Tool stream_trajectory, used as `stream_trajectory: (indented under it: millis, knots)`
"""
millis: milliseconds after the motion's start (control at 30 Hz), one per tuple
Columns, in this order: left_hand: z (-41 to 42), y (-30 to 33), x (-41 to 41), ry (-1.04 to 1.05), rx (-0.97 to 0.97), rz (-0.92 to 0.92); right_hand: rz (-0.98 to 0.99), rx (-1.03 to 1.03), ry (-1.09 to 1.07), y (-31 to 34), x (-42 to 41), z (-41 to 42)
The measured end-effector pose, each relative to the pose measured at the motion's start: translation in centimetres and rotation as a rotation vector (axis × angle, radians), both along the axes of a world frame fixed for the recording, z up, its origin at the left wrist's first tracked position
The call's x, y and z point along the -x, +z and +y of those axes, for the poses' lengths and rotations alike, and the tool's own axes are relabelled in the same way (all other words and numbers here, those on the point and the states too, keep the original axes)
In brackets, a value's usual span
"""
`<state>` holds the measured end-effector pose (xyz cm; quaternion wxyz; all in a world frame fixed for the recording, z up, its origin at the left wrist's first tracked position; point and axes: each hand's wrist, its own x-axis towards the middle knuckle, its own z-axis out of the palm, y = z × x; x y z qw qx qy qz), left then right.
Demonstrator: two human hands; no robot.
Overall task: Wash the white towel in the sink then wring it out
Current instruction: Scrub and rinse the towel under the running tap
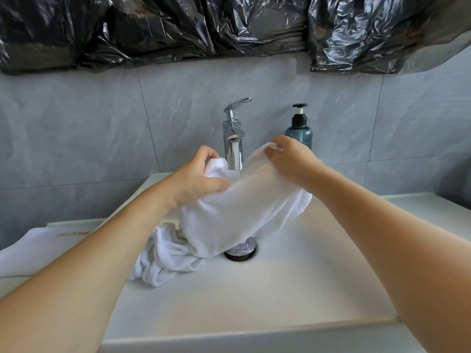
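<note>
The white towel (237, 212) hangs over the white sink (293, 284), stretched between both hands under the chrome faucet (233, 146). My left hand (198, 177) grips its left top edge. My right hand (288, 159) pinches the right top corner, a little higher. Water runs from the spout onto the towel's middle. The towel's lower end lies bunched in the basin at the left, and part of it covers the drain (242, 250).
A dark blue pump bottle (299, 131) stands on the ledge right of the faucet, just behind my right hand. A second folded white towel (30, 248) lies on the counter at the left. Black plastic sheeting (229, 26) covers the wall above the grey tiles.
</note>
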<state>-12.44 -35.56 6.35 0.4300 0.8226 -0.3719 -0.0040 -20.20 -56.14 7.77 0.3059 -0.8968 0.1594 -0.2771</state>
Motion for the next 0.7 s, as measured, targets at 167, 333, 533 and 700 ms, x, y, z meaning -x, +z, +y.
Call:
stream_trajectory:
  millis: [167,333,533,700]
  knots:
    - [0.5,0.0,1.2,-0.182,-0.441,0.200,-0.069,0.032,0.006,-0.1,0.1,0.1]
    - [-0.3,-1.0,0.4,0.040,-0.705,0.014,-0.018,0.048,0.030,0.1,0.2,-0.4]
    - [-0.5,-1.9,1.3,0.084,-0.901,0.149,0.772,0.291,0.173,-2.0,0.9,0.2]
    - [-0.1,-3.0,1.7,0.168,-1.301,0.048,1.087,0.582,0.216,-5.7,-0.6,1.9]
